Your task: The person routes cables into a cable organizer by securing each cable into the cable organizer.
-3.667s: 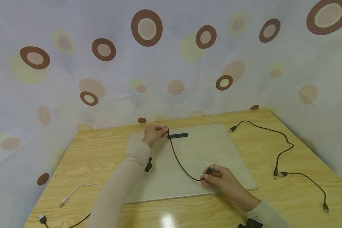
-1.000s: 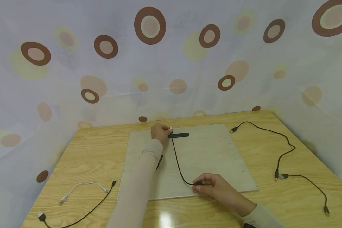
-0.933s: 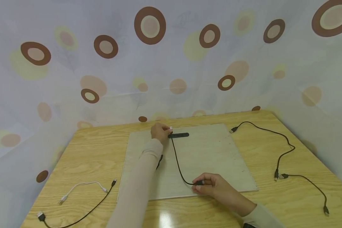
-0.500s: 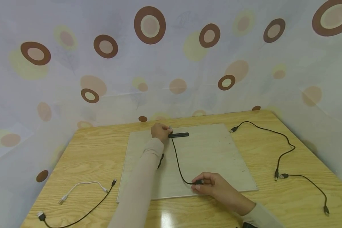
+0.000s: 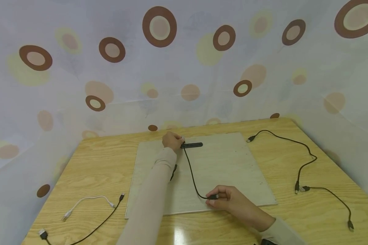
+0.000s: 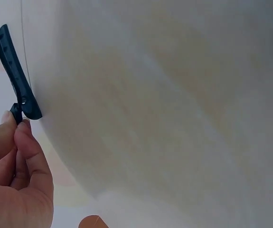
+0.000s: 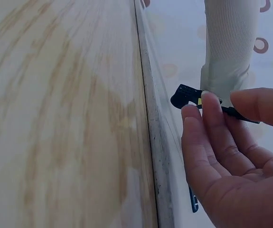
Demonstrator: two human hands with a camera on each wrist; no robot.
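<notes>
My left hand (image 5: 172, 141) pinches one plug end of a black USB cable (image 5: 191, 170) at the left end of a slotted black strip (image 5: 192, 145). The left wrist view shows thumb and index fingertips on that plug (image 6: 16, 113), right against the end of the strip (image 6: 14, 71). Over the front edge of the pale board (image 5: 227, 166), my right hand (image 5: 233, 201) holds the cable's other plug (image 5: 213, 196) between thumb and fingers. The cable sags in a curve between both hands. A small black twisted piece (image 5: 173, 173) lies partly hidden by the left forearm.
On the wooden table (image 5: 101, 163), a white cable (image 5: 89, 198) and a black USB cable (image 5: 99, 225) lie left of the board. To its right are a longer black cable (image 5: 294, 140) and a shorter one (image 5: 331, 192). Patterned cloth (image 5: 190, 68) rises behind.
My left hand has moved slightly right and lower onto the strip's end; the plug's metal tip has dropped from sight. My right hand came left and nearer, then stayed almost still.
</notes>
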